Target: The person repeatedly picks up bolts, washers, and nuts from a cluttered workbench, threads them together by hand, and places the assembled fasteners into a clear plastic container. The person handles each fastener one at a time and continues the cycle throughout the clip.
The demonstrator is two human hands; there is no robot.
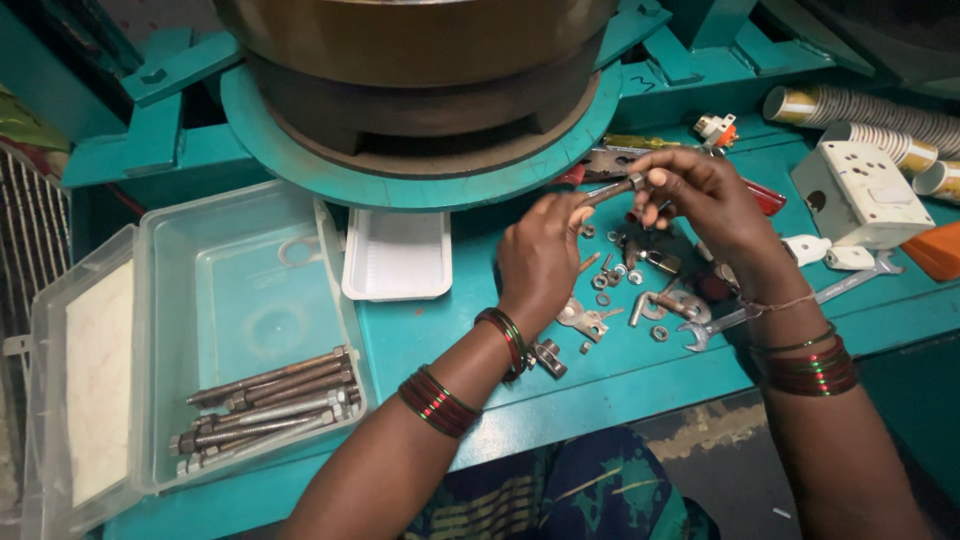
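Note:
My left hand (541,252) pinches the lower end of a long metal bolt (606,192) held above a teal workbench (600,390). My right hand (700,200) grips the bolt's upper end, fingers around a nut (636,181) on it. Below the hands lie loose nuts, washers and bolts (640,290) scattered on the bench. Both wrists wear red and green bangles.
A clear plastic box (250,270) at left holds several long bolts (270,405). A white tray (397,254) sits below a big round machine base (410,150). A spanner (780,305), white switch box (860,192), paper cups (870,120) and red-handled tool (765,197) lie at right.

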